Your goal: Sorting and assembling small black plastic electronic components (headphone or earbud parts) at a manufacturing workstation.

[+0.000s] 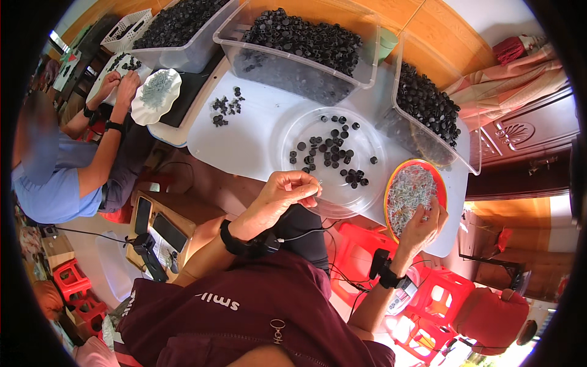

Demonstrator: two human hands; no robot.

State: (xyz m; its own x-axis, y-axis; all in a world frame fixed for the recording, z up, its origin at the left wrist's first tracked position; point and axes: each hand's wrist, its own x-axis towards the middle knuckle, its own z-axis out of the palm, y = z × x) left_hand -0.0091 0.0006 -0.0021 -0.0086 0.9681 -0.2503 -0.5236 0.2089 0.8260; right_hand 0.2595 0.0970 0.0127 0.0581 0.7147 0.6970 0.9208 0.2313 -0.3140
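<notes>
My left hand [287, 194] is closed in a pinch in front of the round clear plastic tray, with a small clear piece [320, 182] between thumb and forefinger. At the right, my right hand [425, 225] dips its fingertips into a red bowl with a yellow rim [389, 189], heaped with small clear and pale pieces [413, 186]. Its fingers are curled together; what they pinch, if anything, is hidden. Several small black round caps [333, 150] lie scattered in the clear tray [282, 137].
Clear bins [293, 70] full of black caps line the table's far side. A cluster of black parts [227, 107] lies on the white table [251, 137]. At left, another person's hands [122, 85] work beside a white scalloped bowl [174, 101]. Red stools [358, 244] stand below.
</notes>
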